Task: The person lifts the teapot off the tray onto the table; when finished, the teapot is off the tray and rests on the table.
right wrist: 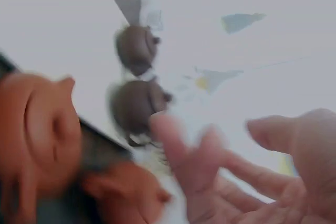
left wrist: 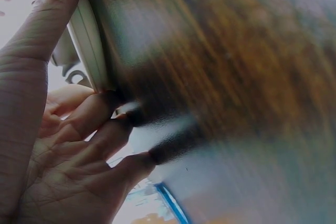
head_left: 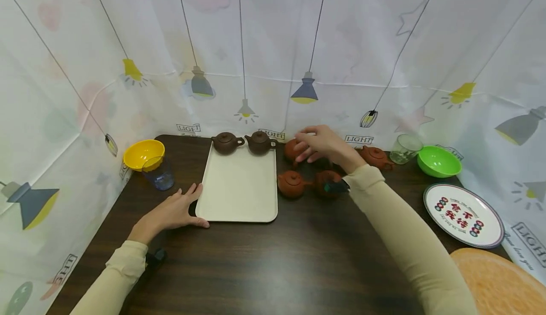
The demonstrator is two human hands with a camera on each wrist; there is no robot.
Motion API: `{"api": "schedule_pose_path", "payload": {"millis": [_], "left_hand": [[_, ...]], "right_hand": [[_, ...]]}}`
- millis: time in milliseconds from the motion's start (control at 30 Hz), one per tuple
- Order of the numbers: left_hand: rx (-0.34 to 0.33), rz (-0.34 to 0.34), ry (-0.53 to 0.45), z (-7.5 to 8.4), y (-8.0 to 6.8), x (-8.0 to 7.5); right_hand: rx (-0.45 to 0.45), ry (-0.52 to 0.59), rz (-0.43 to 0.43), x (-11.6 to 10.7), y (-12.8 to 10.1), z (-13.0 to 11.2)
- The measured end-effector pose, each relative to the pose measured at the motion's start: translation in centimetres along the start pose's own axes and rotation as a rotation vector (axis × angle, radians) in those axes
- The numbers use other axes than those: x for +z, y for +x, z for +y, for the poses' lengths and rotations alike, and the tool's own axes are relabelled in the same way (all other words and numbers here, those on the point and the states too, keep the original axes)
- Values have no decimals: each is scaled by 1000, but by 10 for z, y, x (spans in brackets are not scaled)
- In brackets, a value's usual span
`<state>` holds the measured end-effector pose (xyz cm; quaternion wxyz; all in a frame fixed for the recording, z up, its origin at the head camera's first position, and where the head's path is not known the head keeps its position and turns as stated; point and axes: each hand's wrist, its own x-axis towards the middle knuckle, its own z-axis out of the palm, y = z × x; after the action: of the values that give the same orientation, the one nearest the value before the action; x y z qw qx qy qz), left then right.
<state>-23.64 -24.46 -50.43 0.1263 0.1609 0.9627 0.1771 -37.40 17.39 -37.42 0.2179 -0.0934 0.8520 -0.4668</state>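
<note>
L hand (head_left: 169, 213) is resting w/ fingers spread, uncurled, along the L edge & near-L corner of the white tray (head_left: 241, 187), prob. to keep it from sliding; it's touching, not clamping. R hand (head_left: 323, 144) is hovering at the back red teapot (head_left: 290, 151), which is sitting just R of the tray; thumb & fingers are standing apart, nothing gripped btwn them, tho can't tell if a fingertip's touching. L dark teapot (head_left: 226, 144) & R dark teapot (head_left: 258, 144) are standing side by side on the tray's far end, prob. to save room. Front red teapot (head_left: 291, 185) & its neighbor pot (head_left: 323, 182) are sitting near the tray's R side, prob. for easy reach.
</note>
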Motion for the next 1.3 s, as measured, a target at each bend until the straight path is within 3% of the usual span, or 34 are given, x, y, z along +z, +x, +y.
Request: {"api": "schedule_pose_path", "payload": {"millis": [67,200,433,700,900,1100,1300], "left_hand": [[-6,-6,-12,1,1,1],[-5,-19,-36,6,5,6],[-7,-20,-43,11,7,7],[-21,-11,-29,8,4,1],[-30,-2,-23,3,1,0],[-41,-17,-23,0,-1,0],[-53,-21,-29,0,-2,-2]], "right_hand": [[37,99,-25,13,23,-2],[129,171,-10,38,60,0],[301,218,52,67,88,2],[204,-16,240,90,98,5],[119,-92,325,104,103,5],[64,-39,269,108,101,7],[-13,76,135,82,74,0]]}}
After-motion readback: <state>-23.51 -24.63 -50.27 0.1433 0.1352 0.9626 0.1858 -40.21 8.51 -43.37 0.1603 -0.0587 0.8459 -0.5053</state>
